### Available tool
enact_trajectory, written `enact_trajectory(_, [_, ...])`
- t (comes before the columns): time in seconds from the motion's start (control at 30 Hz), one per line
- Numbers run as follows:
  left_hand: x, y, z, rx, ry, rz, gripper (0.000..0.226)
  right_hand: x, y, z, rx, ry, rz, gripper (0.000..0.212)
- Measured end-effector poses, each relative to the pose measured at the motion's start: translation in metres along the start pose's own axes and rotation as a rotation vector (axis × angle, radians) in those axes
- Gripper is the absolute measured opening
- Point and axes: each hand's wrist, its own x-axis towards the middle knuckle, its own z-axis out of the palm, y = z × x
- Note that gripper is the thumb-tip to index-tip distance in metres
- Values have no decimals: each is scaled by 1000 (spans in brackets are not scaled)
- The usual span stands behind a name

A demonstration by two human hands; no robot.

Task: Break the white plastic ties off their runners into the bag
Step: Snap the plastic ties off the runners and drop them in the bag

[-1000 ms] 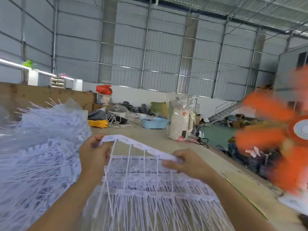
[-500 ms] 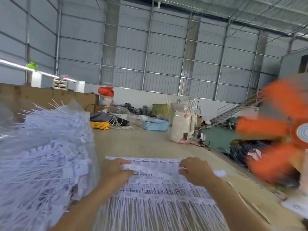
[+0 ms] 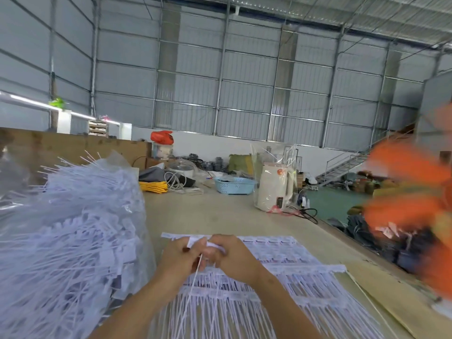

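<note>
A stack of white plastic tie sheets on runners (image 3: 288, 277) lies flat on the wooden table in front of me. My left hand (image 3: 182, 259) and my right hand (image 3: 234, 256) meet over the stack's far part. Both pinch the same bunched white strip of ties (image 3: 210, 243) between them, and thin tie tails hang down from it. A large clear plastic bag (image 3: 68, 241) crammed with loose white ties stands on my left, right beside my left forearm.
A spinning orange fan (image 3: 415, 216) blurs at the right edge. Further back on the table (image 3: 220, 214) stand a bagged white appliance (image 3: 275, 185), a light blue basket (image 3: 234, 185), a yellow cable coil (image 3: 154, 185) and a brown board wall on the left.
The lifted top sheet came down onto the stack. My hands, first wide apart on its top edge, have come together in the middle and bunched the strip between them.
</note>
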Motion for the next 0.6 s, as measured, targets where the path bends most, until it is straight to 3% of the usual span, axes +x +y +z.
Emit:
enact_trajectory(0.13, [1, 0, 0, 263, 121, 118, 43, -2, 2, 5, 13, -27, -25, 25])
enact_trajectory(0.27, [8, -2, 1, 282, 211, 115, 45, -4, 2, 10, -101, 90, -71, 19])
enact_trajectory(0.47, [20, -7, 2, 161, 196, -65, 49, -6, -10, 2, -684, 83, -140, 18])
enact_trajectory(0.53, [23, -5, -4, 113, 272, -125, 46, -9, -23, -9, -624, 147, -161, 17])
enact_trajectory(0.6, [28, -4, -22, 106, 442, -162, 38, -11, -33, -29, -340, 348, -114, 19])
